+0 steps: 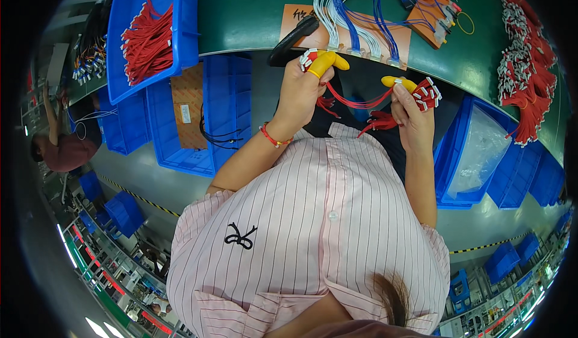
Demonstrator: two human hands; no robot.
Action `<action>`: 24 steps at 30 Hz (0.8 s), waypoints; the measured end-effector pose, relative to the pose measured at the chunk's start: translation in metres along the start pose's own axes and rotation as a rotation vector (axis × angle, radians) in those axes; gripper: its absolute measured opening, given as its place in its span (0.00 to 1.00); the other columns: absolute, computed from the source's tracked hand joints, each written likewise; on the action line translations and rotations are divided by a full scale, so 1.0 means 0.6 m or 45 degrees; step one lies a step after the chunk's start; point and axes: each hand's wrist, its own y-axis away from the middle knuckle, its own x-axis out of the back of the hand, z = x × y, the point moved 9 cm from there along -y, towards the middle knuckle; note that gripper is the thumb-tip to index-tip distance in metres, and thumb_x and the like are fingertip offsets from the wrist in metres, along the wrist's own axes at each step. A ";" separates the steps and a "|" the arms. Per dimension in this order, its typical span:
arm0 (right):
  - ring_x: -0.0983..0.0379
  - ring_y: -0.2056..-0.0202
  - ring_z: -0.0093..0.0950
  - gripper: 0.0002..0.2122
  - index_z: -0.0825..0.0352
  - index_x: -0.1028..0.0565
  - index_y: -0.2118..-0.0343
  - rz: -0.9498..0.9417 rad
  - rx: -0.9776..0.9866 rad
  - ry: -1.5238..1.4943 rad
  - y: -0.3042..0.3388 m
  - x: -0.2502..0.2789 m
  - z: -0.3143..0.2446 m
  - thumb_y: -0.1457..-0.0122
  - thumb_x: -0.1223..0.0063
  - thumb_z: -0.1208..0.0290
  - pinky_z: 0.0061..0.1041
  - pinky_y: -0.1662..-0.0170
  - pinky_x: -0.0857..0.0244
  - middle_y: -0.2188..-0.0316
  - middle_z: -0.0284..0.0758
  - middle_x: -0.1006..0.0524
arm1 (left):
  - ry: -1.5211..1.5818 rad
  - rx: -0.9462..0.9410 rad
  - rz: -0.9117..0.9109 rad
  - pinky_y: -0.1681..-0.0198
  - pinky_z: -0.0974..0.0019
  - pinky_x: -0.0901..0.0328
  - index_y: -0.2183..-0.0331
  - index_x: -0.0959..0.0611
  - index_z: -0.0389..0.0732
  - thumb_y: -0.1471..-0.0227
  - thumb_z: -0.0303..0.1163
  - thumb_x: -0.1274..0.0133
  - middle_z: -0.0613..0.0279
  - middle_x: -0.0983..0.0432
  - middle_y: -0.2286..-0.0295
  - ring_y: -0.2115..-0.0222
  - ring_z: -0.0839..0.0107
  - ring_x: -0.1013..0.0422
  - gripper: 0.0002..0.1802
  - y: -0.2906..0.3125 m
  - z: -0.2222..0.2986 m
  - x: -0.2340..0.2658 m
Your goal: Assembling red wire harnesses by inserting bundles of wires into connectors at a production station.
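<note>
Between my hands stretches a bundle of short red cables (366, 104) with small white connectors at both ends. My left hand (307, 85), a yellow finger cot on at least one finger, is closed on one end of the bundle. My right hand (412, 114), its thumb and a yellow-covered finger pinched together, holds the other end, where many white connectors (428, 94) fan out. Loose red cable ends hang below both hands. Both hands are at the near edge of the green table (247, 13). Finer detail inside the left grip is hidden.
A blue bin (188, 25) of red cables stands left. A heap of red cables (527, 79) lies right. White and blue wires (355, 13) cross an orange board (397, 37) beside a black handle-like object (293, 42). Blue crates (226, 109) stand below; another person (66, 148) is far left.
</note>
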 end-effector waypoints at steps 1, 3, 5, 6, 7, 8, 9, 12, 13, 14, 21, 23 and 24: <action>0.47 0.86 0.10 0.07 0.69 0.25 0.67 0.019 0.002 0.004 0.001 -0.002 -0.002 0.42 0.42 0.70 0.14 0.82 0.55 0.80 0.26 0.29 | -0.001 -0.001 0.002 0.84 0.79 0.57 0.65 0.23 0.32 0.39 0.31 0.56 0.72 0.37 0.82 0.85 0.88 0.51 0.12 0.001 0.001 -0.001; 0.47 0.86 0.10 0.07 0.69 0.25 0.68 0.037 -0.003 0.013 0.001 -0.003 -0.003 0.43 0.42 0.70 0.14 0.82 0.55 0.81 0.26 0.29 | -0.002 0.004 -0.003 0.84 0.79 0.57 0.65 0.23 0.32 0.39 0.32 0.56 0.72 0.37 0.82 0.85 0.88 0.51 0.12 0.001 0.000 -0.001; 0.47 0.86 0.10 0.07 0.69 0.25 0.68 0.037 -0.016 0.020 0.001 -0.002 -0.001 0.43 0.42 0.70 0.14 0.82 0.55 0.81 0.26 0.30 | -0.002 0.018 -0.020 0.84 0.79 0.57 0.65 0.23 0.32 0.38 0.31 0.56 0.72 0.37 0.82 0.85 0.88 0.51 0.12 0.001 -0.004 0.002; 0.47 0.86 0.10 0.07 0.69 0.25 0.68 0.032 -0.015 0.019 0.001 -0.002 -0.001 0.43 0.41 0.70 0.15 0.82 0.55 0.81 0.26 0.30 | -0.003 0.018 -0.016 0.84 0.79 0.57 0.64 0.23 0.32 0.38 0.31 0.56 0.72 0.37 0.81 0.85 0.88 0.51 0.12 0.001 -0.003 0.001; 0.47 0.87 0.10 0.07 0.69 0.25 0.68 0.027 -0.014 0.017 0.001 -0.002 0.000 0.43 0.41 0.70 0.15 0.82 0.55 0.81 0.26 0.30 | -0.003 0.019 -0.012 0.84 0.79 0.57 0.64 0.23 0.32 0.38 0.31 0.57 0.72 0.37 0.81 0.85 0.88 0.51 0.12 0.002 -0.002 0.001; 0.47 0.87 0.10 0.07 0.69 0.25 0.68 0.022 -0.014 0.016 0.001 -0.002 0.001 0.43 0.41 0.70 0.15 0.83 0.56 0.81 0.25 0.30 | -0.003 0.021 -0.008 0.84 0.79 0.57 0.64 0.23 0.33 0.38 0.31 0.57 0.72 0.37 0.81 0.85 0.88 0.51 0.12 0.002 -0.002 0.001; 0.47 0.87 0.10 0.07 0.69 0.25 0.68 0.034 -0.009 0.019 0.001 -0.001 0.001 0.43 0.41 0.70 0.15 0.83 0.56 0.81 0.25 0.30 | 0.021 0.009 -0.009 0.84 0.79 0.57 0.64 0.23 0.33 0.38 0.31 0.56 0.72 0.37 0.81 0.85 0.88 0.51 0.12 0.002 -0.002 0.000; 0.48 0.87 0.10 0.07 0.69 0.25 0.69 0.049 0.000 0.027 -0.001 -0.002 0.000 0.43 0.41 0.70 0.15 0.83 0.56 0.81 0.25 0.30 | 0.070 -0.023 0.009 0.84 0.79 0.56 0.63 0.23 0.33 0.38 0.31 0.56 0.72 0.37 0.81 0.85 0.88 0.51 0.12 0.003 -0.005 -0.005; 0.48 0.87 0.10 0.07 0.69 0.25 0.69 0.040 0.000 0.029 -0.002 -0.002 0.002 0.43 0.41 0.70 0.15 0.83 0.56 0.82 0.25 0.30 | 0.072 -0.032 0.027 0.84 0.79 0.56 0.62 0.23 0.33 0.38 0.31 0.56 0.71 0.36 0.81 0.85 0.88 0.51 0.12 0.004 -0.004 -0.008; 0.48 0.87 0.10 0.08 0.69 0.25 0.70 0.034 0.004 0.031 -0.003 -0.003 0.001 0.43 0.41 0.70 0.15 0.83 0.56 0.82 0.25 0.31 | 0.075 -0.043 0.040 0.84 0.80 0.56 0.62 0.23 0.33 0.38 0.32 0.56 0.71 0.36 0.81 0.85 0.88 0.51 0.12 0.004 -0.002 -0.010; 0.48 0.87 0.10 0.07 0.69 0.25 0.71 0.054 0.011 0.040 -0.001 -0.007 -0.004 0.42 0.42 0.70 0.15 0.83 0.56 0.82 0.25 0.31 | 0.058 0.039 -0.026 0.85 0.79 0.57 0.62 0.22 0.31 0.40 0.29 0.57 0.69 0.32 0.78 0.87 0.89 0.51 0.12 0.001 -0.001 -0.002; 0.48 0.87 0.10 0.08 0.69 0.25 0.72 0.054 0.010 0.035 -0.001 -0.007 -0.005 0.42 0.42 0.70 0.15 0.83 0.56 0.82 0.25 0.31 | 0.026 0.061 -0.057 0.85 0.79 0.56 0.61 0.24 0.32 0.38 0.31 0.57 0.66 0.30 0.77 0.87 0.88 0.52 0.12 0.000 -0.001 -0.002; 0.48 0.87 0.10 0.08 0.69 0.25 0.72 0.070 0.010 0.034 0.000 -0.006 -0.005 0.42 0.42 0.70 0.15 0.83 0.56 0.83 0.25 0.31 | 0.039 0.052 -0.061 0.85 0.79 0.56 0.61 0.24 0.32 0.38 0.31 0.57 0.66 0.30 0.77 0.88 0.88 0.52 0.12 0.001 -0.002 -0.002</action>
